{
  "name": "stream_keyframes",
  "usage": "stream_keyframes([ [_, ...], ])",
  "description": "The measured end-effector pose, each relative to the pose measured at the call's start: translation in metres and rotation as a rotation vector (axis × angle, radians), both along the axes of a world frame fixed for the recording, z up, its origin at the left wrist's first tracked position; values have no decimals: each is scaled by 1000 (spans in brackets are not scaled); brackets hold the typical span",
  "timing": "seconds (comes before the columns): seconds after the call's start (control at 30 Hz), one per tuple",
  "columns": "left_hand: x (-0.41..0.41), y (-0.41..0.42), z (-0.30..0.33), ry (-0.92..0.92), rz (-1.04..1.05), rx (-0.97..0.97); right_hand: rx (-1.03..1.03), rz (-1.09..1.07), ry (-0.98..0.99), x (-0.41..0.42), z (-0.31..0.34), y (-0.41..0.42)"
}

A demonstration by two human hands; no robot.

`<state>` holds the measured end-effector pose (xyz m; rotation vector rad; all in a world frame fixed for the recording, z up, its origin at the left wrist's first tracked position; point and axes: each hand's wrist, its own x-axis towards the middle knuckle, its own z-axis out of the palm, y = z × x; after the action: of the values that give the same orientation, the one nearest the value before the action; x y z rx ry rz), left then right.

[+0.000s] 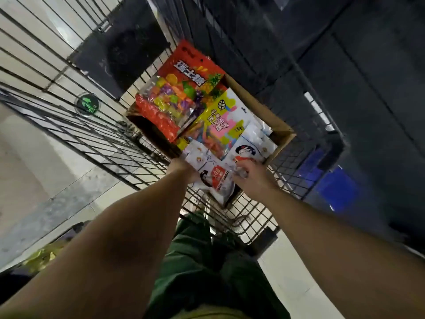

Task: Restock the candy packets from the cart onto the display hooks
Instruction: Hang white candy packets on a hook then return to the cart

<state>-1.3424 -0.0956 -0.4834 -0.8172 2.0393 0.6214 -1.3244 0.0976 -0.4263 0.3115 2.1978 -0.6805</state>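
Note:
A cardboard box [281,132] sits inside the wire cart [96,143] and holds candy packets. A red fruit-candy packet [181,88] lies on top at the far end, with a yellow and white gummy packet [220,118] beside it. Nearer to me lie white rabbit-print packets [250,146]. My left hand [181,169] holds the left edge of one white packet [213,176] at the box's near end. My right hand [253,178] grips the same packet from the right, fingers curled over it. No display hooks are in view.
The cart's wire wall [57,88] rises on the left over a pale tiled floor. Dark shelving [345,65] stands to the right, with a blue item [335,187] low down. My green trousers [195,261] fill the foreground. A yellow wrapper [43,256] lies at lower left.

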Motion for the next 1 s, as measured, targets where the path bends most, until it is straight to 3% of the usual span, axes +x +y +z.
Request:
stream_keyframes([
  [0.13,-13,0,-4,-42,7,91,8,-36,-5,-5,-4,-4],
  [0.23,-26,-2,11,9,-193,194,-20,-69,7,-12,1,-7],
  [0.37,-35,-1,36,8,-359,564,-91,-138,39,-22,7,-6],
  [0.47,-43,1,47,-106,-357,762,-195,-209,42,-26,6,-3],
  [0.53,-49,2,46,-118,-267,785,-201,-240,20,-27,8,3],
  [0.63,-62,0,37,-30,185,736,-236,-360,-43,-22,9,14],
  [0.67,-66,-4,25,39,243,622,-266,-408,-52,-19,6,16],
  [0.73,-70,-12,-1,174,-17,246,-294,-477,-66,-14,0,20],
  [0.8,-65,-20,-23,148,-305,27,-325,-555,-86,-12,-5,20],
  [0.9,-56,-24,-47,26,-581,-44,-291,-669,-101,-10,-13,21],
  [1.0,-53,-20,-56,26,-644,-80,-326,-797,-84,-7,-20,25],
])
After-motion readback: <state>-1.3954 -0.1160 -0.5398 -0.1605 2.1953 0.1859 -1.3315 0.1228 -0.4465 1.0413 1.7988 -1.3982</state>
